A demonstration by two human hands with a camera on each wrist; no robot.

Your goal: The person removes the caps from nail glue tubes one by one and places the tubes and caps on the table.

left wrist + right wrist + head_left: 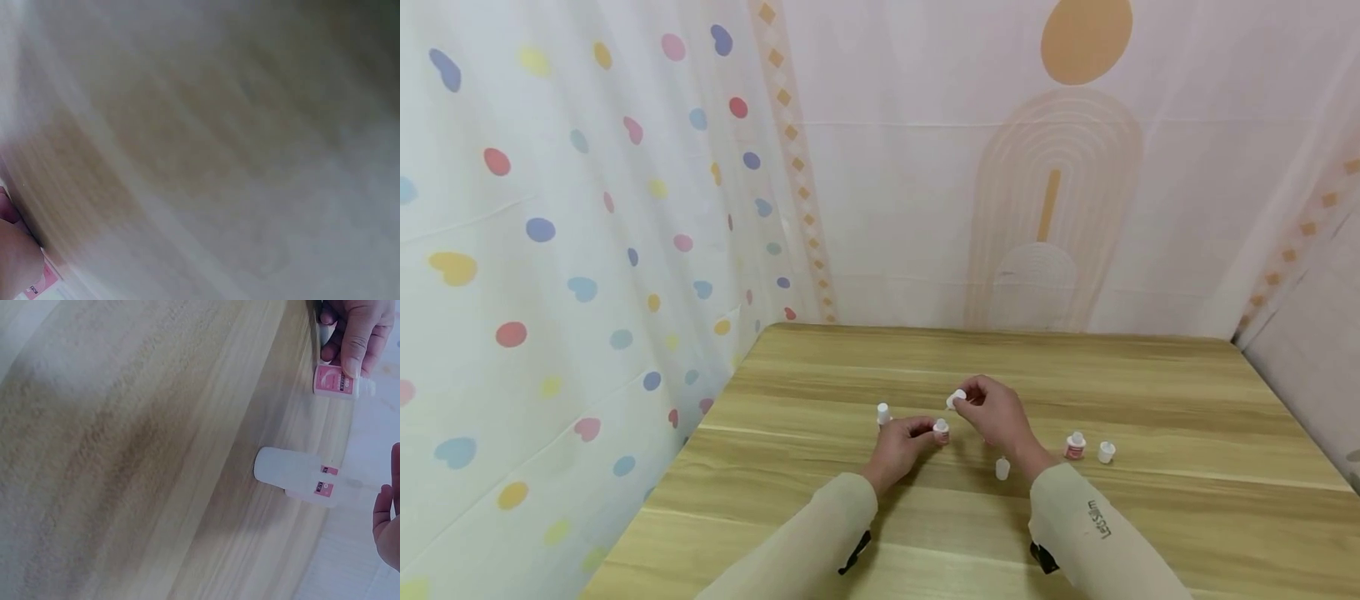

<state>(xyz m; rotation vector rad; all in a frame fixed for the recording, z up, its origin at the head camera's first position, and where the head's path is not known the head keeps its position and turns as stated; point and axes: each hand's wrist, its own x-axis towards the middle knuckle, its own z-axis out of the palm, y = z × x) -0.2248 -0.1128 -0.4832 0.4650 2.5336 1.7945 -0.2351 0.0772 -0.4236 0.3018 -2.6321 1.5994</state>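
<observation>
In the head view I see the left hand pinching a small bottle with pink label between thumb and fingers; the bottle is upright and its neck is bare. Whether its base touches the table, I cannot tell. The right hand is closed narrowly on a white cap, which it holds near the bottle's neck, a little above and apart from it.

Just beside the left hand, I find a capped bottle on the table. Under the right forearm stands a loose cap, with a thin stem pointing up. Farther to the right, an open bottle stands near a second loose cap. My left wrist view gives mostly blurred wood, with a piece of the hand and pink label in its corner. Behind everything hangs a patterned curtain.
</observation>
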